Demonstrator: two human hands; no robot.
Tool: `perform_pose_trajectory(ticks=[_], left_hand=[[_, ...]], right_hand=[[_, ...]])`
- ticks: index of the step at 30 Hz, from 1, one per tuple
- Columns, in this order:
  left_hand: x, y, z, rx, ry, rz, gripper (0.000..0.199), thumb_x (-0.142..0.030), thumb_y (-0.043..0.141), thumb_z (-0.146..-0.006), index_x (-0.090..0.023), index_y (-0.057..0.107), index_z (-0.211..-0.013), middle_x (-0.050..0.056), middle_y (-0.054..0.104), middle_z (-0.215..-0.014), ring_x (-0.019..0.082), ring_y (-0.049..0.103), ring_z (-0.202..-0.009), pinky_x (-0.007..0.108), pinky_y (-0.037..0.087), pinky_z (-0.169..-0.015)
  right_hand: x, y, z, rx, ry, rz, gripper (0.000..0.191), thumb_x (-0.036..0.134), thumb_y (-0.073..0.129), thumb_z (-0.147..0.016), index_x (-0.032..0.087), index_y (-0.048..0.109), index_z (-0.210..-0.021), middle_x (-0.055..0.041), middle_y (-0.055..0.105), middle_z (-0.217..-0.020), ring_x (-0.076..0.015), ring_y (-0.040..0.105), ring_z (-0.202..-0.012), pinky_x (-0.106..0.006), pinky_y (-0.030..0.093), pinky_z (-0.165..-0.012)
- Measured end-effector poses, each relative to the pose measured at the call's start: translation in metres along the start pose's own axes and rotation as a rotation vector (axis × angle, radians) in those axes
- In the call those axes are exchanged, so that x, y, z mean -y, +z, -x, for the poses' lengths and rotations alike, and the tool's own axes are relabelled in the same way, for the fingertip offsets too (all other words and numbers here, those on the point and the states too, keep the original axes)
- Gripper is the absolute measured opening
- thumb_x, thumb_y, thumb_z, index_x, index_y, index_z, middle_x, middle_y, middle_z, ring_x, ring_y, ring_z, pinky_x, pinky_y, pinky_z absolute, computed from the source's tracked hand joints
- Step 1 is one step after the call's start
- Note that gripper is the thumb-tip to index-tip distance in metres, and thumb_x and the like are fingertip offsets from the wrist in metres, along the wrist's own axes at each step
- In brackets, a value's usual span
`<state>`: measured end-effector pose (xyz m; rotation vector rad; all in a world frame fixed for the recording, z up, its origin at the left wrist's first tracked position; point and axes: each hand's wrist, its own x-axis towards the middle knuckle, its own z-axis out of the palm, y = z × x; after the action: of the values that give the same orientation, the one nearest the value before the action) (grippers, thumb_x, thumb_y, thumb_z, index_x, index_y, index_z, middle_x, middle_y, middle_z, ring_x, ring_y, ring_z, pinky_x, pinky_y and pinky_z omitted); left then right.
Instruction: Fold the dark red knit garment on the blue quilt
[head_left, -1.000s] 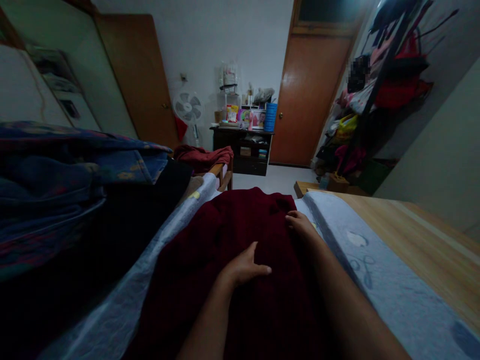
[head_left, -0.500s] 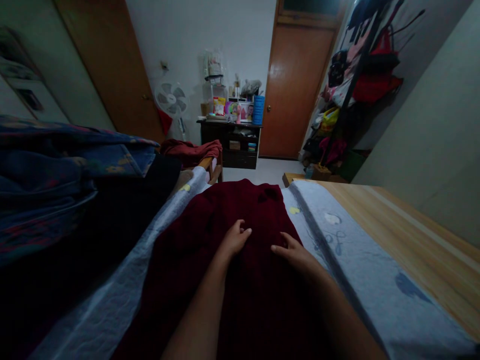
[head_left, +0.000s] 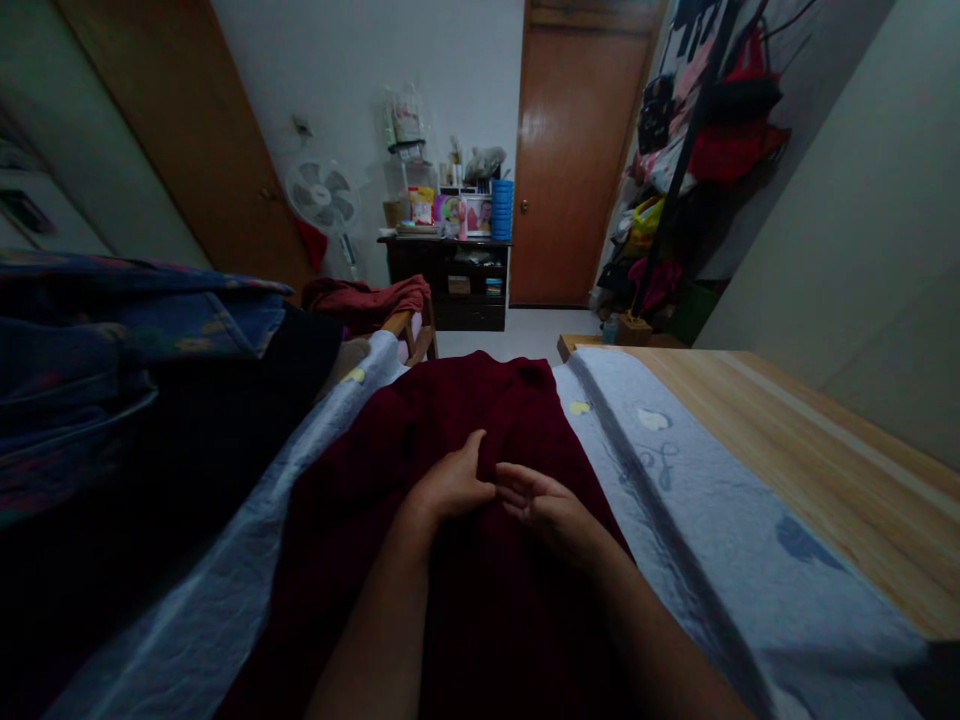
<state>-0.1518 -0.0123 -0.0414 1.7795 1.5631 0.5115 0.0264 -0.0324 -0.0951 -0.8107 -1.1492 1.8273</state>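
The left hand [head_left: 448, 484] and right hand [head_left: 551, 510], fingers loosely parted, nearly meet over the maroon cloth [head_left: 495, 590]; fan [head_left: 322, 195] at eleven o'clock, door [head_left: 577, 160] at one.

Garment [head_left: 480, 590]: dark maroon, plain. Bedding [head_left: 720, 530]: pale grey-blue, dark grey stripe, yellow hearts, one white heart, grey script lettering, dark blue-grey patch. Denim clothing [head_left: 112, 340]: blue, floral print with red and yellowish bits. Cloth under it [head_left: 225, 450]: black. Draped cloth [head_left: 367, 300]: rust red. Wood board [head_left: 825, 450]: light tan, streaky grain, paler stripe. Door [head_left: 577, 160]: orange-brown. Cabinet [head_left: 480, 312]: near-black. Fan [head_left: 324, 193]: white, greyish blades.
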Motion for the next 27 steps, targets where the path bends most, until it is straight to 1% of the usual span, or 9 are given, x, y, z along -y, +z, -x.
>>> perform_pose_trajectory(ticks=[2, 5, 7, 9, 14, 19, 22, 24, 27], left_hand=[[0.007, -0.004, -0.002, 0.012, 0.001, 0.039, 0.088, -0.016, 0.062, -0.062, -0.014, 0.031, -0.145, 0.015, 0.064, -0.117, 0.027, 0.063, -0.096, 0.032, 0.046, -0.081], [0.015, -0.014, -0.003, -0.024, 0.055, 0.192, 0.08, -0.014, 0.059, -0.063, -0.018, 0.037, -0.14, 0.011, 0.063, -0.118, 0.024, 0.062, -0.1, 0.031, 0.047, -0.083], [0.018, -0.02, -0.002, -0.027, 0.072, 0.314, 0.073, -0.016, 0.059, -0.065, -0.02, 0.042, -0.136, 0.01, 0.063, -0.116, 0.023, 0.062, -0.1, 0.031, 0.048, -0.082], [0.018, -0.022, -0.001, -0.006, 0.055, 0.432, 0.068, -0.017, 0.06, -0.066, -0.021, 0.044, -0.132, 0.009, 0.064, -0.111, 0.022, 0.062, -0.096, 0.031, 0.049, -0.08], [0.011, -0.021, -0.001, -0.03, 0.014, 0.644, 0.063, -0.02, 0.064, -0.066, -0.021, 0.047, -0.127, 0.009, 0.063, -0.111, 0.022, 0.062, -0.097, 0.033, 0.049, -0.082], [0.0, -0.018, -0.001, -0.037, 0.052, 0.711, 0.062, -0.023, 0.066, -0.067, -0.019, 0.05, -0.126, 0.01, 0.061, -0.117, 0.023, 0.055, -0.112, 0.035, 0.044, -0.093], [-0.009, -0.014, -0.001, -0.053, 0.065, 0.728, 0.061, -0.026, 0.068, -0.066, -0.019, 0.052, -0.125, 0.009, 0.06, -0.121, 0.024, 0.051, -0.119, 0.034, 0.041, -0.097], [-0.015, -0.008, -0.002, -0.031, 0.067, 0.776, 0.063, -0.026, 0.069, -0.066, -0.02, 0.051, -0.126, 0.008, 0.062, -0.117, 0.023, 0.055, -0.113, 0.033, 0.043, -0.095], [-0.022, 0.004, -0.005, 0.058, 0.072, 0.915, 0.069, -0.026, 0.071, -0.065, -0.021, 0.046, -0.129, 0.006, 0.065, -0.106, 0.02, 0.062, -0.095, 0.033, 0.047, -0.087]], right_hand=[[0.003, -0.005, -0.002, -0.134, -0.125, 0.267, 0.05, 0.014, 0.046, -0.06, 0.023, 0.067, -0.105, -0.0054, 0.068, -0.111, -0.0221, 0.062, -0.105, -0.041, 0.047, -0.094], [0.006, -0.018, -0.008, -0.433, -0.378, 0.761, 0.037, 0.013, 0.043, -0.071, 0.02, 0.068, -0.097, -0.0072, 0.069, -0.106, -0.0219, 0.062, -0.102, -0.043, 0.045, -0.098], [0.002, -0.028, -0.015, -0.499, -0.471, 0.991, 0.035, 0.012, 0.042, -0.077, 0.019, 0.069, -0.099, -0.0092, 0.066, -0.114, -0.0221, 0.058, -0.111, -0.043, 0.041, -0.104], [-0.006, -0.035, -0.023, -0.474, -0.479, 1.151, 0.036, 0.013, 0.04, -0.083, 0.017, 0.068, -0.105, -0.0115, 0.062, -0.124, -0.0225, 0.054, -0.119, -0.042, 0.038, -0.107], [-0.026, -0.036, -0.033, -0.374, -0.342, 1.387, 0.04, 0.016, 0.039, -0.091, 0.014, 0.059, -0.125, -0.0138, 0.052, -0.138, -0.0254, 0.043, -0.132, -0.045, 0.034, -0.109], [-0.024, -0.027, -0.026, -0.31, -0.211, 1.417, 0.047, 0.025, 0.05, -0.089, 0.023, 0.051, -0.136, -0.0093, 0.035, -0.151, -0.0281, 0.026, -0.141, -0.049, 0.025, -0.112], [-0.019, -0.022, -0.021, -0.271, -0.157, 1.413, 0.05, 0.026, 0.052, -0.088, 0.026, 0.048, -0.138, -0.0076, 0.028, -0.154, -0.0288, 0.021, -0.143, -0.051, 0.02, -0.113], [-0.016, -0.021, -0.02, -0.256, -0.142, 1.385, 0.051, 0.024, 0.052, -0.088, 0.028, 0.047, -0.138, -0.0068, 0.027, -0.155, -0.0286, 0.02, -0.143, -0.051, 0.018, -0.113], [-0.011, -0.026, -0.022, -0.207, -0.144, 1.259, 0.053, 0.023, 0.057, -0.084, 0.027, 0.05, -0.136, -0.007, 0.03, -0.154, -0.0295, 0.022, -0.142, -0.05, 0.017, -0.114]])
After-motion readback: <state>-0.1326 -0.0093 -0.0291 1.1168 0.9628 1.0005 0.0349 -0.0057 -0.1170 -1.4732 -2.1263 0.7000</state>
